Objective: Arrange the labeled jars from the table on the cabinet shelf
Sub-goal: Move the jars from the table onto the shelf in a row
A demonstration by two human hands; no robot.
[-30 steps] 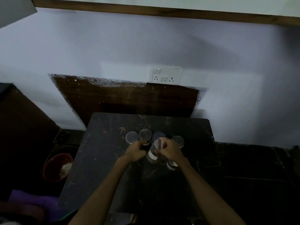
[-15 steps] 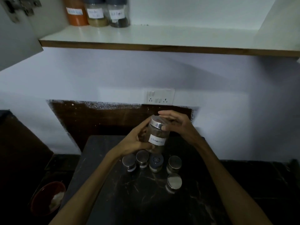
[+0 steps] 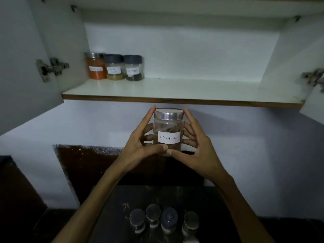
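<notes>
1. The cinnamon jar (image 3: 168, 131) has come up off the surface (image 3: 112, 216); a second ago both hands were down among the jars, and half a second ago the jar was only partway up.
2. It now sits upright in the air just below the front edge of the shelf (image 3: 175, 90), label facing the camera.
3. The left hand (image 3: 140, 142) and right hand (image 3: 194, 146) cup it from either side: each grip is wrapped on the glass, thumbs almost meeting under the label, forefingers up beside the metal lid.
4. Three jars (image 3: 115, 67) stand in a row at the shelf's far left, touching or nearly so; the board to their right is bare.
5. Four or five jars (image 3: 164, 220) are left on the surface below.
6. Judged from this, the lift is nearly done; the jar needs to rise above the edge, then go in beside the black-lidded jar (image 3: 133, 68).
</notes>
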